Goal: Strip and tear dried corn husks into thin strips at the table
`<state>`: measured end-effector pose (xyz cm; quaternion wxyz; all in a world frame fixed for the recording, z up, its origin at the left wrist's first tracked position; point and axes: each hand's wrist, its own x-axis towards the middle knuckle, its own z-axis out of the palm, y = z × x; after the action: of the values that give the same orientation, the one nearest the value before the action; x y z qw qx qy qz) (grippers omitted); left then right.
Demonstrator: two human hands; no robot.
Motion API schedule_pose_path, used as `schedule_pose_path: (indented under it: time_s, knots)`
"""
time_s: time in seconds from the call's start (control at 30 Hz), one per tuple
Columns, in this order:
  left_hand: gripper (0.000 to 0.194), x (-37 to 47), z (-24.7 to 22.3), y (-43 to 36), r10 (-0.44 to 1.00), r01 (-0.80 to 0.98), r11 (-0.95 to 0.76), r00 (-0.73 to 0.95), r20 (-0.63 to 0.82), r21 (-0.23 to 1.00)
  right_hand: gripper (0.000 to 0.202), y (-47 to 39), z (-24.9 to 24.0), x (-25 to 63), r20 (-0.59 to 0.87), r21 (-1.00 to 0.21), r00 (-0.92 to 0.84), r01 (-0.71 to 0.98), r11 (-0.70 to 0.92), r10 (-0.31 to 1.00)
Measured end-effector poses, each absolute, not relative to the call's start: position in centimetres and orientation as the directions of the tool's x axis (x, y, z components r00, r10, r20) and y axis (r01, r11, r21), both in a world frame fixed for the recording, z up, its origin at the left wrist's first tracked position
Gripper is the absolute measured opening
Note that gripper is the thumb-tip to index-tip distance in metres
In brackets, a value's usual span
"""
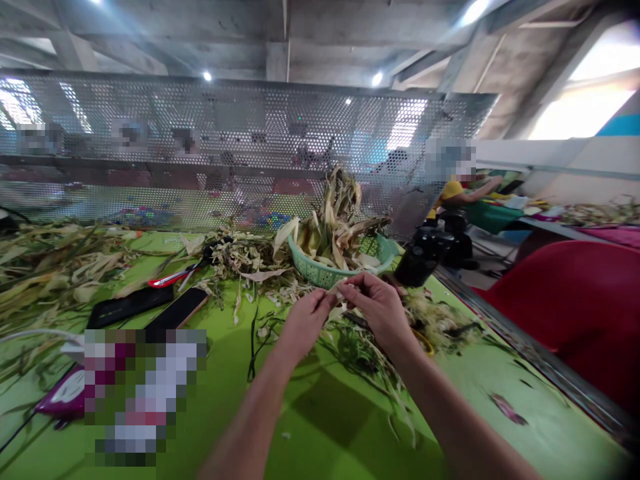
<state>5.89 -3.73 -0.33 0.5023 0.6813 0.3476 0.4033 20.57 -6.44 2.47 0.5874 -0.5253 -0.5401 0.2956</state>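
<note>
My left hand point(306, 319) and my right hand point(379, 308) meet above the green table, just in front of a light green basket point(320, 273). Between their pinched fingertips is a small pale strip of husk point(341, 287), partly hidden by the fingers. Dried corn husks point(333, 230) fill the basket and rise above its rim. Under and beyond my hands lie thin green strands point(363, 350) and husk scraps.
Red-handled scissors point(173, 279), a phone point(177, 312) and a dark pouch point(127, 308) lie left, near heaped husks point(55, 273). A black container point(423, 257) stands right of the basket. Behind is a perforated metal screen point(240, 147). A person in yellow point(453, 193) and a red chair point(570, 300) are right.
</note>
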Motion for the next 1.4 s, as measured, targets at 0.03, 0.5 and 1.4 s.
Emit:
schedule_pose_path:
  time_s: [0.03,0.5,1.4]
  knots:
    - [0.037,5.9,-0.2,-3.8,0.878,0.053,-0.243,0.437,0.197,0.968,0.026,-6.5,2.6,20.6,0.315,-0.943,0.24,0.192,0.274,0.918]
    - [0.042,5.9,-0.7,-3.8,0.84,-0.187,-0.08,0.516,0.167,0.979,0.033,-6.6,2.8,20.5,0.166,-0.986,-0.072,-0.024,0.164,0.984]
    - [0.041,3.8,0.6,-3.5,0.702,-0.032,0.047,0.712,-0.01,0.998,0.015,-6.0,3.8,22.5,0.381,-0.887,0.489,-0.045,0.459,0.785]
